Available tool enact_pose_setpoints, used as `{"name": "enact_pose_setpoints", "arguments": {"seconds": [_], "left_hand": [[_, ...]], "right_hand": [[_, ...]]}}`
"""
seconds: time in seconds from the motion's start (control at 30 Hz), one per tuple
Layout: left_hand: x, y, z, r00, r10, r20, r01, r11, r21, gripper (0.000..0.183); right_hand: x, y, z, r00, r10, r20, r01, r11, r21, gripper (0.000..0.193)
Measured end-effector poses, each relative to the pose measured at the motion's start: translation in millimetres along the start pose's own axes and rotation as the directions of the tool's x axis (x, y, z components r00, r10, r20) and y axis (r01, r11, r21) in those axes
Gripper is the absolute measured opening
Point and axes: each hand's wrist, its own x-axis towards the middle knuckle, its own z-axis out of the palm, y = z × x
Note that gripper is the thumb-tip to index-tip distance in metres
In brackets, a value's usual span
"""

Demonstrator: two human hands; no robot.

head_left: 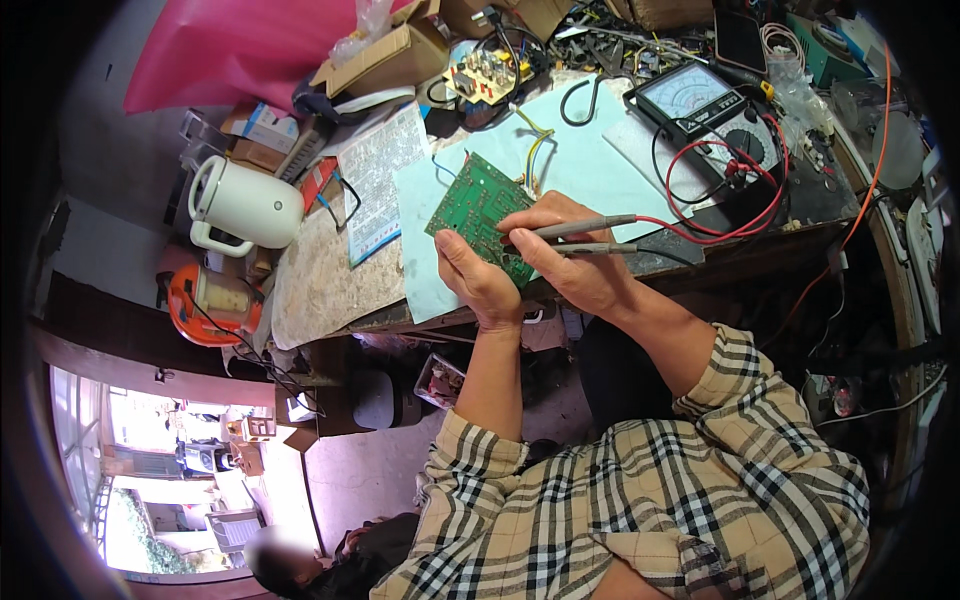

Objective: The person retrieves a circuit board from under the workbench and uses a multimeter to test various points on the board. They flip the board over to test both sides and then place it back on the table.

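A green circuit board (482, 205) is tilted up over a pale blue sheet (415, 270) at the bench's near edge. My left hand (478, 282) grips its lower left edge, thumb on the board's face. My right hand (575, 255) is closed round two grey test probes (583, 227), their tips directed at the board; whether both touch it I cannot tell. From the probes a red lead (690, 235) and a black one run right, the red one to an analog multimeter (712, 120) with a needle dial. Coloured wires (535, 145) stick out behind the board.
Left on the bench are a printed sheet (385, 175), a white kettle (245, 205) and an orange appliance (215, 305). A second board with parts (490, 75) and a heap of dark scraps (610, 45) lie at the back. Another person (370, 555) is at lower left.
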Motion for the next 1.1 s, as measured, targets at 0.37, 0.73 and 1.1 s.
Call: {"name": "enact_pose_setpoints", "arguments": {"seconds": [0.37, 0.73, 1.1], "left_hand": [[11.6, -3.9, -2.7, 0.980, -0.101, -0.170, 0.084, 0.991, -0.103, 0.042], [12.2, -10.7, -6.4, 0.984, -0.032, -0.173, 0.031, 1.000, -0.006, 0.041], [12.1, -13.1, -9.0, 0.982, 0.002, -0.190, 0.009, 0.999, 0.053, 0.041]], "right_hand": [[-1.1, -6.0, -7.0, 0.917, 0.373, -0.143, -0.320, 0.900, 0.296, 0.029], [-2.6, -8.3, -19.7, 0.940, 0.300, -0.162, -0.309, 0.951, -0.030, 0.022], [-1.9, -6.4, -18.7, 0.938, 0.301, -0.172, -0.319, 0.944, -0.089, 0.019]]}}
